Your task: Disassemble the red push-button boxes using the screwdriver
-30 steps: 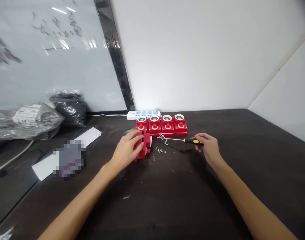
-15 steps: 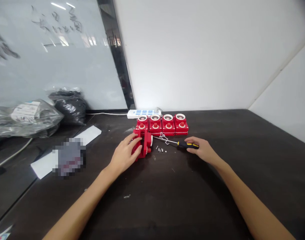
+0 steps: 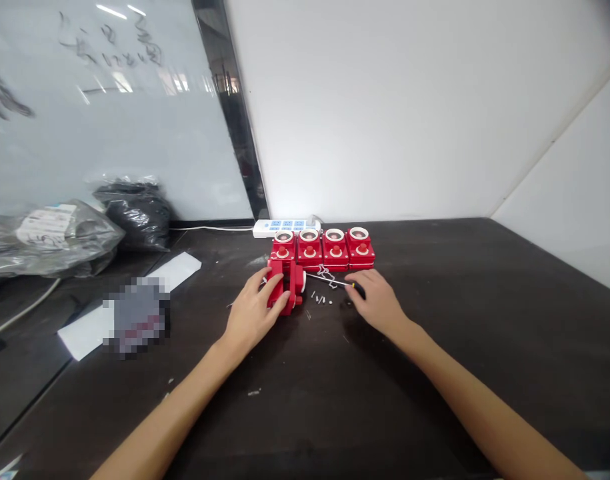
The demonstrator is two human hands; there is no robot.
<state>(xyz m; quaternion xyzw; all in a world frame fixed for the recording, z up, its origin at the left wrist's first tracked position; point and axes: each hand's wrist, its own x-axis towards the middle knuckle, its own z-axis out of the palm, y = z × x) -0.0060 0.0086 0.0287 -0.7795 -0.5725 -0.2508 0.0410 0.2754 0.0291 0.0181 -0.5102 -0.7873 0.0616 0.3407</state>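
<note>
My left hand (image 3: 255, 305) is closed around a red housing (image 3: 289, 287) that stands on its side, its white ring and red knob facing right. Fingers reach over its top, hiding part of its left side. My right hand (image 3: 377, 300) is closed over the dark handle of a screwdriver (image 3: 359, 289); most of the handle is hidden under the palm. The metal shaft points left toward the housing's ring. Several small screws (image 3: 319, 299) lie between the two hands. White thin loops (image 3: 327, 275) lie by the shaft.
Behind my hands, several finished-looking red units (image 3: 335, 250) stand in a row, with a white power strip (image 3: 285, 228) at the wall. Plastic-wrapped bags (image 3: 135, 213) and a white strip (image 3: 179, 272) under a blurred item (image 3: 139, 313) are on the left.
My right hand has slid left along the screwdriver, from the handle's rear to its front, and now covers most of it. My left hand stays on the red housing, with its fingers slightly shifted.
</note>
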